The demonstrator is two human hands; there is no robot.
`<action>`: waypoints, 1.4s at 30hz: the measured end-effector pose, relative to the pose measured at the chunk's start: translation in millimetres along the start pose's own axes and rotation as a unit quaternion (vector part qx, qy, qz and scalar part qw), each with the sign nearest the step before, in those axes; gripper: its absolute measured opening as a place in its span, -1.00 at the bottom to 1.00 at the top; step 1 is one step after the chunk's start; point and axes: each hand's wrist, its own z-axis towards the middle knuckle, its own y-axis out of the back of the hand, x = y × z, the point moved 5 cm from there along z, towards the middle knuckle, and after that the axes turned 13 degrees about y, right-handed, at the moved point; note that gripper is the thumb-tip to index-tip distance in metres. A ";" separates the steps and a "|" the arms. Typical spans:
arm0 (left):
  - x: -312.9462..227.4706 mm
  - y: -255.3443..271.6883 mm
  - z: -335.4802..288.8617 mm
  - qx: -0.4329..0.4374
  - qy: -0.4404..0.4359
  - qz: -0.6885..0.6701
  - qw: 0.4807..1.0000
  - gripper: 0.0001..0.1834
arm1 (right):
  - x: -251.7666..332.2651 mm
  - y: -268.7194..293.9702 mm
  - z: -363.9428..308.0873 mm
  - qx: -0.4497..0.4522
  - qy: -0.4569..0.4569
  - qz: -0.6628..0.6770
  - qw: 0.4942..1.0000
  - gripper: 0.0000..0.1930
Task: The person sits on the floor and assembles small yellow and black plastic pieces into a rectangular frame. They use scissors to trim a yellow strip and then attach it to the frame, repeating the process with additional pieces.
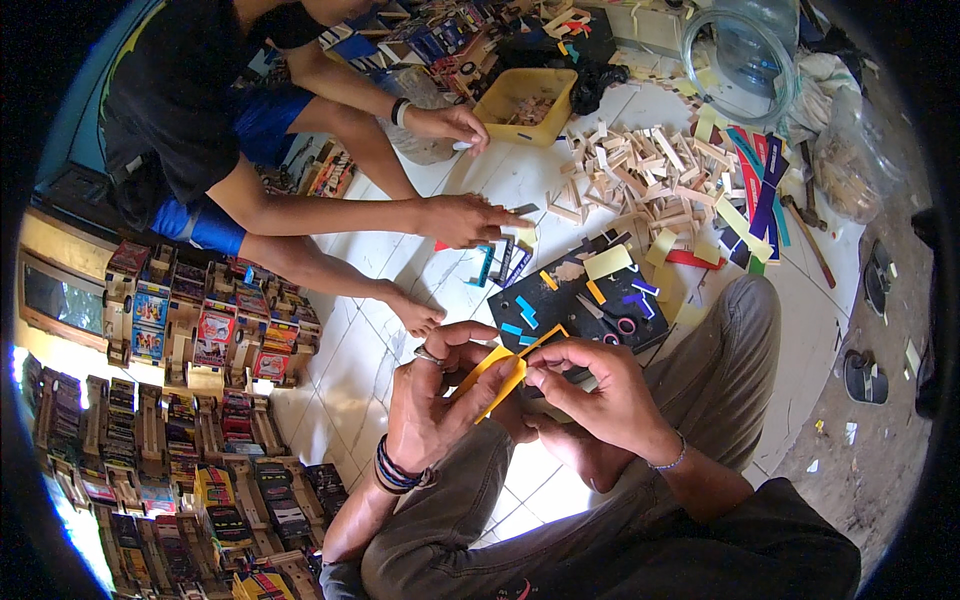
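My left hand (425,400) grips a folded yellow strip (497,378), apparently thin card or sticker sheet, between thumb and fingers. My right hand (605,390) is closed in a pinch at the strip's right edge. A narrower yellow piece (545,340) sticks up between the two hands; whether it joins the folded strip I cannot tell. Just beyond them lies a black board (520,300) bearing small blue pieces (527,312), orange pieces, purple pieces (640,303) and a pale yellow sheet (608,262). Scissors (610,318) with dark handles rest on the same board.
A person (180,130) sits at the far left, one hand (465,220) reaching over the floor. Behind the board is a heap of wooden blocks (650,165), with a yellow tub (525,105) farther back. A hammer (810,240) lies right. Stacked wooden toy vehicles (200,320) fill the left.
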 end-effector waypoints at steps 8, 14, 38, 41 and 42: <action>-2.7 -2.7 -0.5 0.011 -0.012 -0.010 1.000 -0.60 | -2.2 1.2 -1.2 0.008 -0.011 -0.012 1.000 -0.81; -23.8 -1.7 1.3 -0.104 -0.232 0.215 0.943 -0.71 | -19.7 -4.8 -4.5 -0.031 -0.102 0.126 0.986 -0.83; 58.0 -21.5 28.9 -0.008 0.084 -0.214 0.973 -0.85 | -106.0 77.5 -5.0 -0.142 -0.059 -0.083 0.985 -0.76; 55.7 -35.4 32.9 0.044 0.003 -0.173 0.984 -0.92 | -103.8 27.5 -10.9 -0.005 -0.123 0.184 0.975 -0.72; 57.1 -37.6 32.8 0.059 0.002 -0.179 0.982 -0.90 | -103.5 12.0 -14.2 0.017 -0.153 0.234 0.960 -0.71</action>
